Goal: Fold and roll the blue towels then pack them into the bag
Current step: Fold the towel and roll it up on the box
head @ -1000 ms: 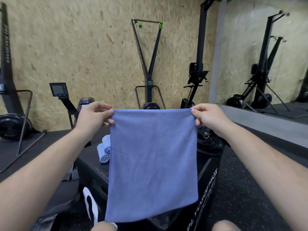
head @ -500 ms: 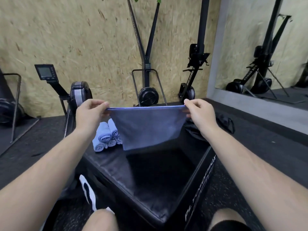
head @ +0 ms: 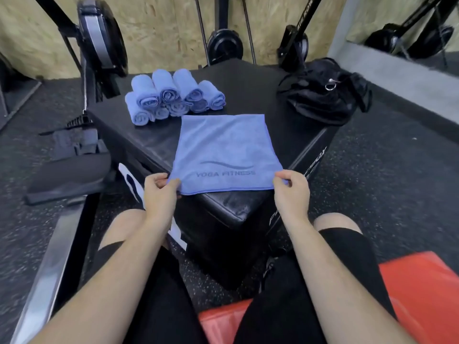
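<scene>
A blue towel (head: 223, 150) printed "YOGA FITNESS" lies spread flat on the black plyo box (head: 285, 125). My left hand (head: 159, 192) pinches its near left corner, and my right hand (head: 291, 192) pinches its near right corner. Its near edge hangs slightly over the box's front corner. Several rolled blue towels (head: 171, 98) are stacked at the box's far left. A black bag (head: 323, 95) sits on the box's far right corner, slumped and partly open.
A rowing machine (head: 99, 43) stands to the left, its rail running down past my left leg. Other black gym machines line the chipboard wall behind. A red pad (head: 417, 294) lies under my right leg. The floor is dark speckled rubber.
The towel came down from hanging upright in the air onto the box top, where it now lies flat. Both hands pulled back toward me, still pinching its corners.
</scene>
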